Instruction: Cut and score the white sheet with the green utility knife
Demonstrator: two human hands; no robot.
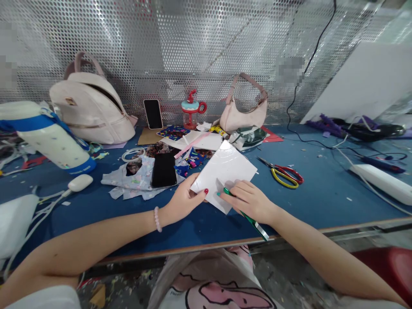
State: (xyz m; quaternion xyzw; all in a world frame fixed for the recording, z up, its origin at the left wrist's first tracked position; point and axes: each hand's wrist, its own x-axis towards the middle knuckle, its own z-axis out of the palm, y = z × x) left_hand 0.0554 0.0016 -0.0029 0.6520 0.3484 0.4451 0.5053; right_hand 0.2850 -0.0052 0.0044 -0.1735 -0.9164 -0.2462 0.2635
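Note:
My left hand [185, 198] is closed on the left corner of a glossy white square sheet [230, 161], thumb on top and fingers underneath. The sheet is tilted above the table's front part. In my right hand [251, 199] is a slim green tool [252, 221] with a silver end, pointing down toward the table's front edge. Its other end lies under my fingers against the sheet's lower face, beside a small grey pointed shape; I cannot tell whether this is a blade or a lifted flap. To the right lie scissors [283, 174] with one red and one yellow handle.
A black phone-like slab [164, 170] rests on patterned fabric scraps [128, 180] left of the sheet. Behind stand a backpack [92, 107], a propped phone [153, 113], a lidded cup [190, 113] and a handbag [246, 109]. A large bottle [54, 143], cables and a white power strip [384, 182] flank the blue table.

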